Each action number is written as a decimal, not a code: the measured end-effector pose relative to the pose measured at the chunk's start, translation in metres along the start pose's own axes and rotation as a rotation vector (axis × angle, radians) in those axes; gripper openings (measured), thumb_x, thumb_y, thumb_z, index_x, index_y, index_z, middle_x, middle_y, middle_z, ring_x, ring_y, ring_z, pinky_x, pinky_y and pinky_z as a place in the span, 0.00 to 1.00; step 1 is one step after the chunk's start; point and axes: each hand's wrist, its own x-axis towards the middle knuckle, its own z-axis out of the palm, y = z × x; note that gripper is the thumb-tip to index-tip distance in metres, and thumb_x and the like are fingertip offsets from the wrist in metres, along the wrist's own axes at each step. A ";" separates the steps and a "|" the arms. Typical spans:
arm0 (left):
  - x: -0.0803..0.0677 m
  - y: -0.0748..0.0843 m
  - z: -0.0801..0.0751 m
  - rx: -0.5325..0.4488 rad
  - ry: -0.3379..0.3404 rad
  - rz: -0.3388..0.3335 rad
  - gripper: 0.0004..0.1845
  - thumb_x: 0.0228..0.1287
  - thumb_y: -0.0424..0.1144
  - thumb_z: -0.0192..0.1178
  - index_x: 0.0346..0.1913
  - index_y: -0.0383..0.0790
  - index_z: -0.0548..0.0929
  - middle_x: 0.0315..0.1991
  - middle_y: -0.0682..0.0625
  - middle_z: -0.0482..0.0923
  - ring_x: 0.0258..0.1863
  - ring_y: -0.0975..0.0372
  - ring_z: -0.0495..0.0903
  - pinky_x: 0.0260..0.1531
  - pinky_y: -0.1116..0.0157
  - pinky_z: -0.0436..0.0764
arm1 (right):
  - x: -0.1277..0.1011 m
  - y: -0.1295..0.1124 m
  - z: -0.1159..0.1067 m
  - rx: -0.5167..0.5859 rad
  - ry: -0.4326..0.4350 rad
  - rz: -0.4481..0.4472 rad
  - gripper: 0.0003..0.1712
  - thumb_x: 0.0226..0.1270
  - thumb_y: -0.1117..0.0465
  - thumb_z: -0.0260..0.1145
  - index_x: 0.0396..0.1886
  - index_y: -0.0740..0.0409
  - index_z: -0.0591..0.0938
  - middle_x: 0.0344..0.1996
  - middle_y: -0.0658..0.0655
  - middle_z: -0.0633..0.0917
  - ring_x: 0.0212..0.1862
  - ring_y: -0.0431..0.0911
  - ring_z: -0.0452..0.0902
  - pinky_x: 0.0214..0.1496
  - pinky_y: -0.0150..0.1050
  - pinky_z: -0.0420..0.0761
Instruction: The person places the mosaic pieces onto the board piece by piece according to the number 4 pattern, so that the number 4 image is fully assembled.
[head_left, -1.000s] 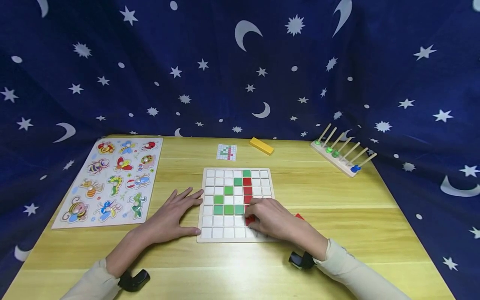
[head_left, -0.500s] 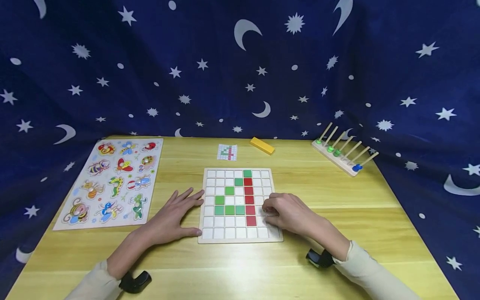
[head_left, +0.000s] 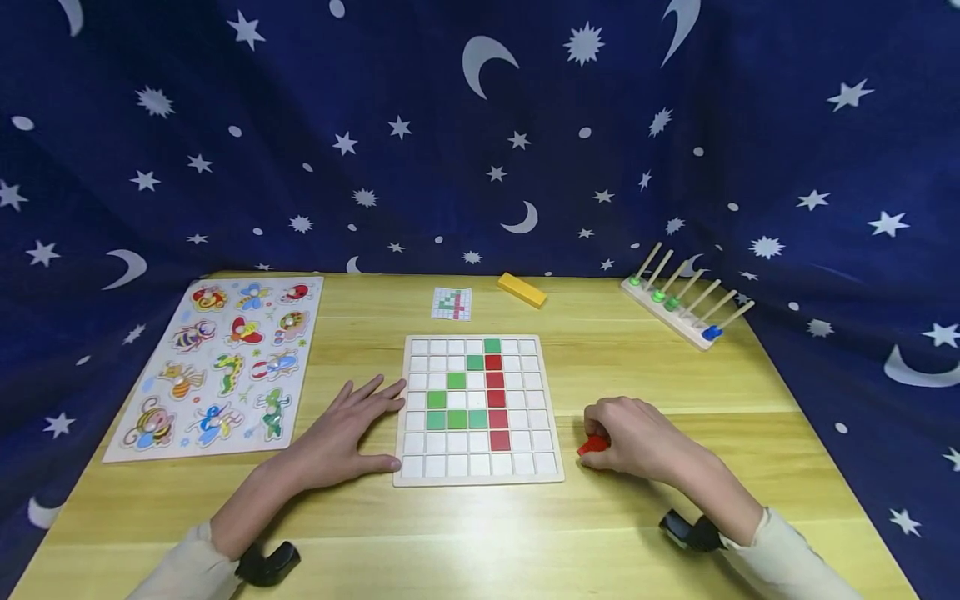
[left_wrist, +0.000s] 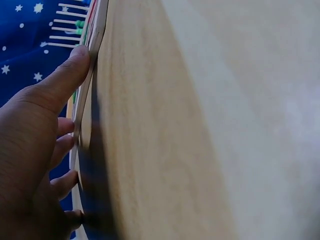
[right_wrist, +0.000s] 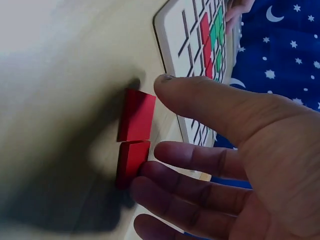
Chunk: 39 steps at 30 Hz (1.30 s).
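A white grid board (head_left: 480, 477) lies mid-table, with green tiles (head_left: 457, 419) forming a diagonal and a row, and a red column (head_left: 495, 400) beside them. My left hand (head_left: 352, 427) lies flat on the table, its thumb (left_wrist: 70, 70) against the board's left edge (left_wrist: 97, 30). My right hand (head_left: 618, 432) hovers right of the board over two loose red tiles (head_left: 592, 446). In the right wrist view its fingers (right_wrist: 170, 175) touch the nearer red tile (right_wrist: 131, 160). The thumb (right_wrist: 200, 97) reaches past the other tile (right_wrist: 136, 115) without pinching it.
An animal peg puzzle (head_left: 217, 367) lies at the left. A small pattern card (head_left: 453, 303) and a yellow block (head_left: 522, 290) sit behind the board. A wooden peg rack (head_left: 686, 304) stands at the back right. Blue starry cloth (head_left: 480, 125) surrounds the table.
My right hand left the board, leaving a red tile at the bottom of the red column, and moved right to the loose red tiles. The left hand stayed put.
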 end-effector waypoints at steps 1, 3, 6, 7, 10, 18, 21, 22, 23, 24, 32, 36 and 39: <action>0.000 0.000 0.000 -0.001 0.001 0.000 0.46 0.54 0.68 0.67 0.72 0.48 0.70 0.78 0.57 0.53 0.78 0.51 0.46 0.74 0.43 0.38 | -0.001 0.000 0.001 0.000 -0.004 0.010 0.19 0.48 0.49 0.82 0.26 0.50 0.78 0.20 0.44 0.73 0.21 0.37 0.62 0.21 0.31 0.61; -0.001 0.000 0.000 -0.002 0.004 0.001 0.46 0.55 0.68 0.67 0.72 0.48 0.70 0.78 0.57 0.53 0.78 0.51 0.47 0.74 0.43 0.38 | -0.002 0.000 0.002 -0.002 -0.006 0.029 0.21 0.46 0.49 0.82 0.29 0.51 0.79 0.21 0.44 0.75 0.22 0.37 0.63 0.21 0.32 0.63; -0.001 -0.001 0.000 -0.003 0.004 0.003 0.46 0.55 0.68 0.67 0.73 0.49 0.70 0.78 0.57 0.53 0.78 0.52 0.47 0.74 0.43 0.38 | -0.003 -0.001 0.004 0.001 0.009 0.047 0.23 0.45 0.49 0.83 0.32 0.53 0.80 0.23 0.45 0.76 0.22 0.38 0.64 0.21 0.32 0.64; -0.001 -0.001 0.000 -0.002 0.004 0.004 0.46 0.55 0.69 0.66 0.73 0.49 0.70 0.78 0.57 0.53 0.78 0.52 0.46 0.74 0.43 0.38 | -0.003 0.000 0.004 0.001 0.018 0.048 0.23 0.45 0.49 0.83 0.33 0.53 0.80 0.23 0.45 0.76 0.22 0.38 0.64 0.21 0.33 0.64; -0.001 -0.001 0.000 0.002 0.005 0.002 0.46 0.55 0.69 0.66 0.73 0.49 0.70 0.78 0.58 0.53 0.78 0.52 0.46 0.74 0.43 0.38 | -0.003 0.002 0.003 -0.003 0.049 0.040 0.20 0.48 0.52 0.82 0.31 0.53 0.80 0.23 0.46 0.75 0.22 0.38 0.64 0.21 0.32 0.64; 0.000 0.001 -0.001 0.003 -0.002 -0.002 0.45 0.55 0.68 0.66 0.72 0.49 0.70 0.78 0.58 0.52 0.78 0.53 0.46 0.75 0.44 0.38 | -0.004 0.008 0.002 -0.049 0.051 0.003 0.14 0.47 0.70 0.75 0.34 0.55 0.83 0.26 0.46 0.76 0.25 0.39 0.65 0.26 0.35 0.69; 0.000 0.001 -0.002 0.002 -0.002 -0.001 0.45 0.55 0.68 0.67 0.72 0.49 0.70 0.78 0.58 0.53 0.78 0.53 0.46 0.75 0.43 0.38 | -0.005 0.009 0.002 -0.051 0.034 -0.004 0.18 0.44 0.74 0.73 0.37 0.56 0.85 0.28 0.46 0.77 0.27 0.40 0.66 0.28 0.36 0.71; 0.000 0.001 -0.002 0.001 0.000 -0.001 0.45 0.55 0.68 0.67 0.72 0.48 0.71 0.78 0.58 0.53 0.78 0.53 0.47 0.75 0.43 0.38 | -0.006 0.009 0.003 -0.048 0.031 -0.010 0.19 0.43 0.75 0.72 0.38 0.56 0.85 0.29 0.47 0.78 0.27 0.40 0.67 0.28 0.36 0.72; 0.000 0.001 -0.002 0.000 -0.001 -0.002 0.45 0.55 0.68 0.67 0.72 0.48 0.71 0.78 0.58 0.53 0.78 0.53 0.47 0.75 0.43 0.38 | -0.006 0.009 0.004 -0.049 0.030 -0.015 0.20 0.42 0.75 0.72 0.38 0.56 0.85 0.30 0.47 0.78 0.27 0.39 0.67 0.29 0.36 0.73; 0.000 0.001 -0.002 0.000 -0.001 -0.003 0.46 0.55 0.68 0.67 0.72 0.48 0.71 0.78 0.58 0.53 0.78 0.53 0.47 0.75 0.43 0.38 | -0.007 0.009 0.005 -0.050 0.031 -0.019 0.20 0.41 0.76 0.71 0.38 0.55 0.85 0.30 0.47 0.78 0.27 0.39 0.67 0.29 0.36 0.73; 0.000 0.001 -0.002 0.001 0.004 -0.008 0.46 0.54 0.68 0.67 0.72 0.49 0.70 0.78 0.58 0.53 0.78 0.53 0.46 0.75 0.44 0.38 | -0.007 0.014 0.008 -0.090 0.087 -0.044 0.15 0.44 0.70 0.75 0.27 0.51 0.79 0.24 0.44 0.72 0.25 0.39 0.65 0.25 0.34 0.68; 0.000 0.001 -0.002 -0.003 -0.001 -0.007 0.46 0.55 0.68 0.67 0.72 0.49 0.70 0.78 0.58 0.53 0.78 0.53 0.46 0.75 0.43 0.38 | -0.004 0.014 0.004 -0.095 0.122 -0.011 0.13 0.45 0.66 0.75 0.25 0.51 0.77 0.23 0.45 0.71 0.23 0.39 0.64 0.23 0.34 0.67; 0.000 0.002 -0.002 -0.004 -0.002 -0.007 0.46 0.55 0.68 0.67 0.72 0.49 0.70 0.78 0.58 0.53 0.78 0.52 0.47 0.75 0.43 0.38 | -0.001 0.008 0.000 -0.074 0.146 -0.010 0.11 0.46 0.64 0.74 0.27 0.52 0.79 0.25 0.45 0.73 0.22 0.39 0.64 0.24 0.34 0.68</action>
